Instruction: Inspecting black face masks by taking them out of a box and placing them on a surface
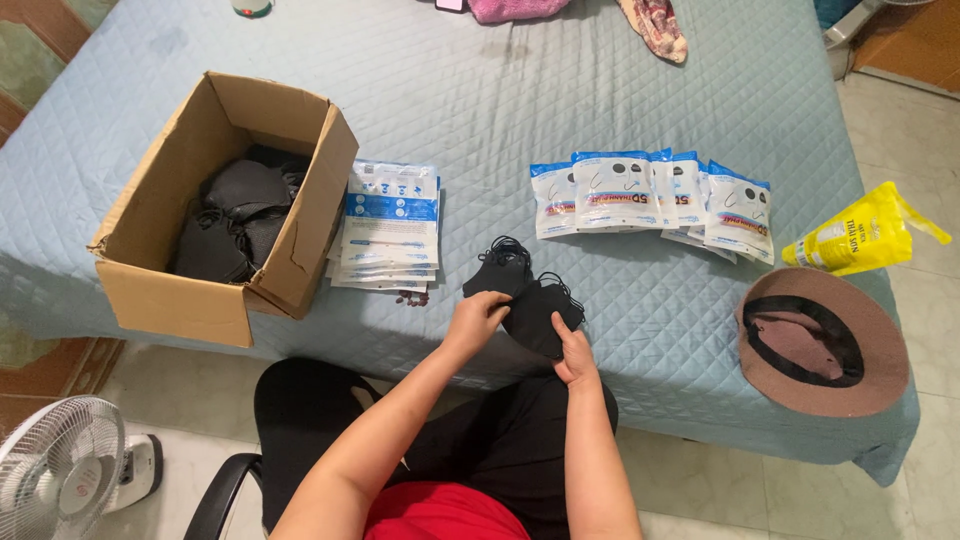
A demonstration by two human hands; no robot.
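Observation:
A small stack of black face masks with thin ear loops lies near the front edge of the bed. My left hand pinches the stack's left side. My right hand grips its lower right edge. An open cardboard box at the left holds several more black masks. Beside the box lies a pile of flat white and blue pouches. A fanned row of filled blue and white pouches lies further back to the right.
A quilted light blue bed cover spreads under everything. A brown hat lies upside down at the right, next to a yellow packet. A white fan stands on the floor at lower left. Pink cloth lies at the far edge.

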